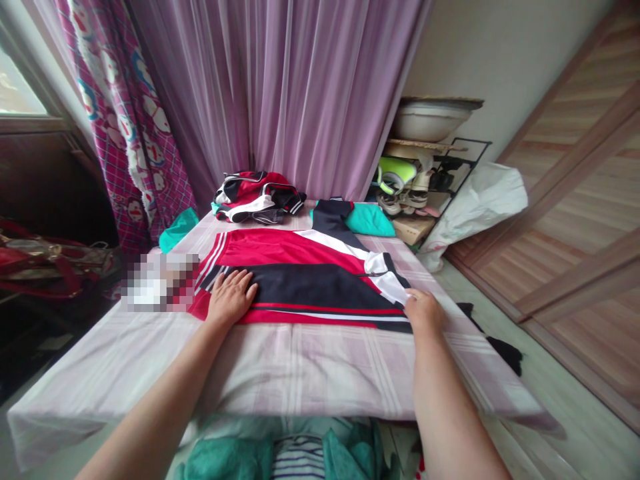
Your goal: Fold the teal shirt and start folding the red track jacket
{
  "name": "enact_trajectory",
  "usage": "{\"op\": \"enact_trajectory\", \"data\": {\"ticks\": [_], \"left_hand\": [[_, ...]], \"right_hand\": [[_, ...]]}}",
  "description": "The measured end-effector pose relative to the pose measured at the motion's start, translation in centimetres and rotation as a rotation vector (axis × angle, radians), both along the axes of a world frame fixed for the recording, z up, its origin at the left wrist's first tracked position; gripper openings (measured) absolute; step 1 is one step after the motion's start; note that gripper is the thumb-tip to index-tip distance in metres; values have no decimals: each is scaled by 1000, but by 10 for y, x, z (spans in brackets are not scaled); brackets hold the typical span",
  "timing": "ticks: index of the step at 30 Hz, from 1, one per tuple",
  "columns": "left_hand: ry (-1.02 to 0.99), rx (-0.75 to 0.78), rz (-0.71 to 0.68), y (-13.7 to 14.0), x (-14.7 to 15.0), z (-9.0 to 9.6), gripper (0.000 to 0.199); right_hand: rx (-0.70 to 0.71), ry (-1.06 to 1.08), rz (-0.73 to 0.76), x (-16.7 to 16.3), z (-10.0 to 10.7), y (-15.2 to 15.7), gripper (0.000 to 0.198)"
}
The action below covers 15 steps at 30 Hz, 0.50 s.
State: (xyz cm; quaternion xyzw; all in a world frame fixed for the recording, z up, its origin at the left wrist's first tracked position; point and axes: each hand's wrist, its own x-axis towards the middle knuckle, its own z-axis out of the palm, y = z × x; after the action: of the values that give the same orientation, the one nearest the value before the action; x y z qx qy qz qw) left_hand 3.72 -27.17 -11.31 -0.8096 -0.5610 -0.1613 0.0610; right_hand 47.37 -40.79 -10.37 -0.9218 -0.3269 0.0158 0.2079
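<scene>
A red, navy and white track jacket (300,283) lies spread across the table, its striped hem toward the left and its white part toward the right. One navy sleeve (334,223) reaches away toward the back. My left hand (230,297) rests flat on the jacket near the striped end, fingers stretched and slightly apart. At the opposite end, my right hand (424,312) has its fingers closed on the jacket's right edge; the fingertips are partly hidden.
The table wears a pale checked cloth (300,373). Crumpled red, black and white clothing (260,197) and a folded turquoise cloth (371,220) lie at its far end. Purple curtains (300,100) hang behind. A shoe rack (455,170) and white bag (480,203) stand right.
</scene>
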Motion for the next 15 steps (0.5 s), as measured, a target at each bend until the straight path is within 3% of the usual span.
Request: {"op": "enact_trajectory", "data": {"ticks": [6, 11, 15], "left_hand": [[4, -4, 5, -1, 1, 1, 50], [-40, -1, -13, 1, -1, -2, 48], [-28, 9, -10, 1, -1, -4, 50]], "right_hand": [[-55, 27, -2, 15, 0, 8, 42], [-77, 77, 136, 43, 16, 47, 38], [-116, 95, 149, 51, 27, 74, 30]]}}
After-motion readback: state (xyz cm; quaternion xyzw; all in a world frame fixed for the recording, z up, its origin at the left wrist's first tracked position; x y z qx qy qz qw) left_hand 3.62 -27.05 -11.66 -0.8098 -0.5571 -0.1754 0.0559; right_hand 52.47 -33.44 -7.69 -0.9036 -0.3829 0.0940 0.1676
